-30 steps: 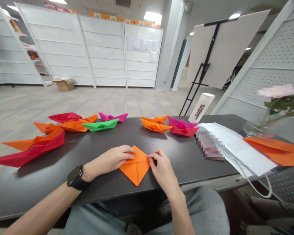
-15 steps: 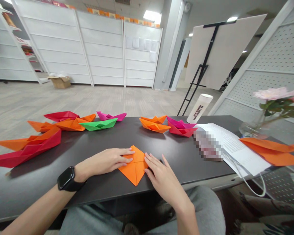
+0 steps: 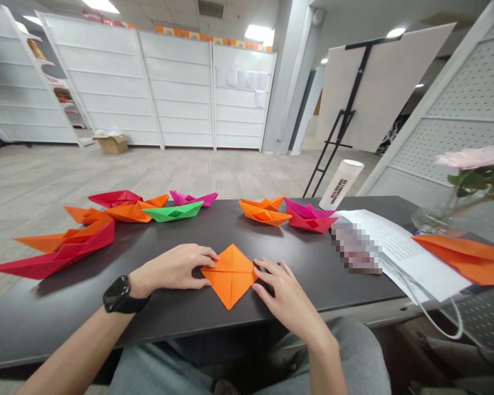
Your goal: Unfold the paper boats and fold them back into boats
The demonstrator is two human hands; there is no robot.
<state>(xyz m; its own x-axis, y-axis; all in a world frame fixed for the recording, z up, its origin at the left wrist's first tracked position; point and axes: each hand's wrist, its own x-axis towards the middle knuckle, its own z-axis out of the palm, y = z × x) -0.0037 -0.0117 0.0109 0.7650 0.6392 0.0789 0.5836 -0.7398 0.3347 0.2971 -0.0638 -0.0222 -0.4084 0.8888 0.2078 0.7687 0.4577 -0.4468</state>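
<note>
A square of orange origami paper lies flat as a diamond on the dark table, with creases crossing its middle. My left hand rests palm down with its fingertips at the paper's upper left edge, holding nothing. My right hand lies just off the right corner, fingers spread, its fingertips at or barely touching the paper. A black smartwatch sits on my left wrist.
Folded paper boats stand along the table's far side, including a green boat and an orange boat. A large red boat lies at left. Printed sheets, a glass vase and a white tube stand at right.
My right hand has moved right, off the paper's corner, and its fingers have spread. The orange paper now lies opened flat as a creased diamond. The view has shifted slightly.
</note>
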